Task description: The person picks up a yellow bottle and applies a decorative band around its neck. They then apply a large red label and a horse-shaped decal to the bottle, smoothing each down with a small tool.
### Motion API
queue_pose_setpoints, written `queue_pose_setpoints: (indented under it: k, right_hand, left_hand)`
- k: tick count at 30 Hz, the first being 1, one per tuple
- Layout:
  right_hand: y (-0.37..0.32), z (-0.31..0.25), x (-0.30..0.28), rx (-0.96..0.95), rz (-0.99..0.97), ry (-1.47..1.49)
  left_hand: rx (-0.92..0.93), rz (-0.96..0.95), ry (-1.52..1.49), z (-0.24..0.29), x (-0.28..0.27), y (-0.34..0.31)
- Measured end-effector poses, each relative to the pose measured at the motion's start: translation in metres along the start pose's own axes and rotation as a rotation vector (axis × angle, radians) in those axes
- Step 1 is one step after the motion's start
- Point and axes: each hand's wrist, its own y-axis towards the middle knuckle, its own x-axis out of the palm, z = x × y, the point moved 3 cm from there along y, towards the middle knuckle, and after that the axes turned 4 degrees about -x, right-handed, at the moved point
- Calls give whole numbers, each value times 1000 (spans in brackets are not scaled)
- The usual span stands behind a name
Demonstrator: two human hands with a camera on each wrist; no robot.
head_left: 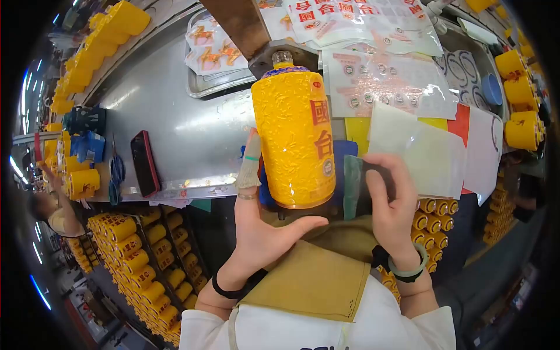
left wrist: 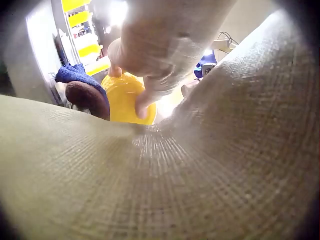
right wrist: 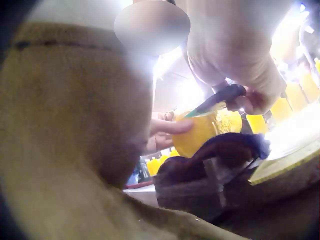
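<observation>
A yellow embossed bottle point(head_left: 291, 134) with red characters lies with its neck against a brown metal bracket point(head_left: 239, 26) and its base toward the person. Blue padding point(head_left: 347, 149) shows beneath it. The left hand point(head_left: 259, 233) rests along the bottle's left side, thumb stretched out below the base; a pale finger cover point(head_left: 249, 166) sits on one finger. To the right of the bottle, the right hand point(head_left: 394, 210) holds a flat green scraper point(head_left: 352, 189) between thumb and fingers. That scraper point(right wrist: 200, 107) overlaps the bottle point(right wrist: 192, 140) in the right wrist view.
Printed label sheets point(head_left: 388, 81) and white backing paper point(head_left: 417, 151) cover the bench's right side. A metal tray point(head_left: 204, 87) stands at the back. Left on the bench are a red-cased phone point(head_left: 144, 163) and scissors point(head_left: 115, 172). Yellow bottles point(head_left: 131, 262) are stacked below.
</observation>
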Motion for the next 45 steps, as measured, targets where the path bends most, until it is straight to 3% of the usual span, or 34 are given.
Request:
queue_pose_setpoints:
  k: [1, 3, 6, 19, 21, 23, 26, 29, 31, 32, 35, 39, 41, 43, 45]
  right_hand:
    - [-2, -1, 0, 3, -3, 3]
    - [-4, -4, -2, -60, -7, 72]
    - [-10, -9, -1, -42, -51, 58]
    - [-13, -24, 2, -113, -116, 21]
    - [-12, -28, 6, -128, -114, 20]
    - [-10, -36, 13, -268, -135, -10]
    - [-11, -37, 16, -253, -127, -20]
    - [-15, -26, 14, -211, -93, -32]
    - [-17, -16, 10, -68, -74, 15]
    - [-17, -13, 10, -52, -67, 16]
    - [-18, -5, 9, -25, -54, 21]
    - [-20, 6, 9, 107, -60, 101]
    - [-19, 10, 10, 81, -56, 87]
    - [-16, 10, 9, 51, -50, 72]
    - [-13, 3, 4, 11, -25, 2]
  left_hand:
    - [-4, 1, 3, -1, 3, -1]
    - [-104, -26, -453, -5, 10, 0]
    - [-177, -1, -515, 2, 18, 6]
    - [-164, -12, -471, 2, 15, 4]
    - [-233, 3, -688, -3, 10, -1]
    - [-161, -45, -628, -5, 9, 0]
    - [-95, -57, -655, -14, 6, -3]
    - [125, 12, -109, -11, -4, -6]
    - [265, 55, 252, -8, -5, -8]
    - [330, 172, 343, -2, 0, -9]
    - [461, 247, 476, -9, 9, -8]
    - [360, 289, 366, -16, 1, -8]
    - [411, 284, 368, -26, -1, -10]
    - [303, 236, 162, -38, -2, -15]
    - [305, 200, 173, -40, -2, -16]
